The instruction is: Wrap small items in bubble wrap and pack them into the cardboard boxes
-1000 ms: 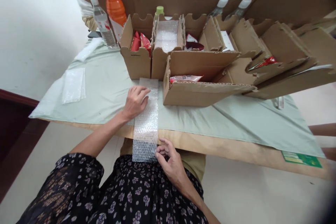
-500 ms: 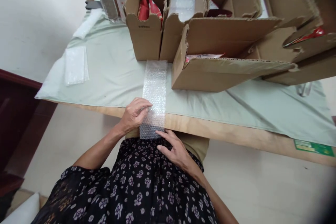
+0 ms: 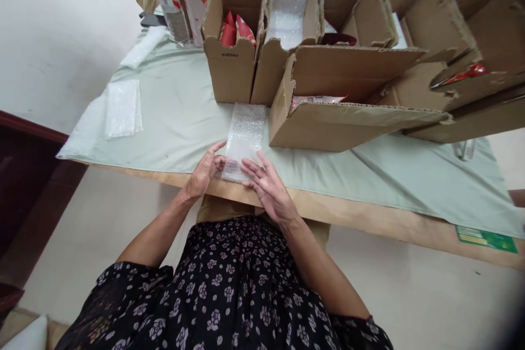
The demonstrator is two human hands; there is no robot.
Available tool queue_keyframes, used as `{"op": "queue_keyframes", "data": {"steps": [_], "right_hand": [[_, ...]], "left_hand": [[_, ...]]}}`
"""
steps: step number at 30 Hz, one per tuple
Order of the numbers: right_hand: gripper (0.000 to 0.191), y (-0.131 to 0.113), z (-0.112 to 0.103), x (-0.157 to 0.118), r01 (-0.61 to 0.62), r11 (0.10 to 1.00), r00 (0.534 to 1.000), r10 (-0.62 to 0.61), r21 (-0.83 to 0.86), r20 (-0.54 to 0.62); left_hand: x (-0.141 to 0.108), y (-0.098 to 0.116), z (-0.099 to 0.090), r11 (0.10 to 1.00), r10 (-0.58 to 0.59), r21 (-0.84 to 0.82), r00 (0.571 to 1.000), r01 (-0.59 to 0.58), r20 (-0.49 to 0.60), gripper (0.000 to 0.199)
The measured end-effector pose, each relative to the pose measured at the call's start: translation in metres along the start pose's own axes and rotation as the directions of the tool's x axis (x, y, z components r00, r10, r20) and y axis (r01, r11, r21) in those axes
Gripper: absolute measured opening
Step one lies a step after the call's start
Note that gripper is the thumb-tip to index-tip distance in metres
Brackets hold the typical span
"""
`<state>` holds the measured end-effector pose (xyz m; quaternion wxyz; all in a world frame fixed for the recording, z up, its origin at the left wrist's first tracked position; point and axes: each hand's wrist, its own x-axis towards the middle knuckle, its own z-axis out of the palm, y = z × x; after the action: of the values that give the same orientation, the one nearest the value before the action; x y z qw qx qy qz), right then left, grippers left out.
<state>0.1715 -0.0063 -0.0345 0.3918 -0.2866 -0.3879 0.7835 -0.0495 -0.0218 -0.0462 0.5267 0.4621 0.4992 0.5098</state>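
A strip of clear bubble wrap (image 3: 246, 128) lies at the table's front edge, its near end folded back over itself. My left hand (image 3: 204, 170) is at the strip's left edge, index finger stretched forward, the other fingers bent and touching the near corner. On the right, my right hand (image 3: 268, 187) rests its spread fingers on the folded near end. Neither hand grips the wrap.
Open cardboard boxes (image 3: 233, 74) stand along the back, some with red packets inside. A flat folded piece of bubble wrap (image 3: 122, 108) lies on the pale green cloth (image 3: 176, 120) at left. Bottles (image 3: 170, 3) stand behind it. A green card (image 3: 486, 239) is on the right front edge.
The near end of the bubble wrap has been folded up onto the table, so the strip is shorter. My right hand has moved forward from my lap onto the wrap.
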Motion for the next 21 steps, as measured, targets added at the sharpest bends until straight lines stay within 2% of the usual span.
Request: {"op": "queue_keyframes", "data": {"steps": [4, 8, 10, 12, 14, 16, 18, 19, 21], "right_hand": [[0.101, 0.004, -0.008, 0.023, -0.146, 0.989, 0.989, 0.146, 0.015, -0.024], [0.105, 0.002, -0.010, 0.025, -0.161, 0.987, 0.986, 0.161, 0.016, -0.044], [0.107, 0.002, -0.009, 0.025, -0.157, 0.988, 0.986, 0.157, 0.007, -0.049], [0.109, 0.003, -0.008, 0.024, -0.149, 0.989, 0.988, 0.148, -0.018, -0.052], [0.106, 0.004, -0.006, 0.020, -0.123, 0.989, 0.991, 0.118, -0.084, -0.055], [0.094, 0.006, -0.005, 0.014, -0.057, 0.973, 0.998, 0.046, -0.222, -0.053], [0.077, 0.008, -0.004, 0.006, 0.071, 0.888, 0.995, -0.095, -0.454, -0.031], [0.068, 0.009, -0.005, 0.003, 0.145, 0.792, 0.984, -0.179, -0.593, 0.001], [0.051, 0.010, -0.007, -0.001, 0.254, 0.494, 0.946, -0.307, -0.832, 0.106]], "left_hand": [[0.003, -0.008, 0.005, 0.999, 0.003, 0.040, 0.997, 0.000, -0.072, 0.071], [0.000, -0.007, 0.016, 0.962, 0.117, 0.265, 0.979, -0.070, -0.166, 0.063], [-0.002, -0.005, 0.019, 0.867, 0.242, 0.486, 0.947, -0.112, -0.212, 0.058], [-0.003, -0.003, 0.020, 0.715, 0.364, 0.687, 0.908, -0.131, -0.206, 0.053], [-0.004, -0.003, 0.019, 0.579, 0.418, 0.806, 0.894, -0.127, -0.160, 0.050], [-0.003, -0.004, 0.017, 0.491, 0.413, 0.864, 0.903, -0.113, -0.117, 0.048], [-0.002, -0.005, 0.016, 0.437, 0.396, 0.894, 0.914, -0.103, -0.088, 0.044], [-0.001, -0.006, 0.016, 0.419, 0.387, 0.903, 0.919, -0.098, -0.080, 0.043], [-0.001, -0.006, 0.016, 0.395, 0.371, 0.915, 0.926, -0.087, -0.072, 0.040]]}}
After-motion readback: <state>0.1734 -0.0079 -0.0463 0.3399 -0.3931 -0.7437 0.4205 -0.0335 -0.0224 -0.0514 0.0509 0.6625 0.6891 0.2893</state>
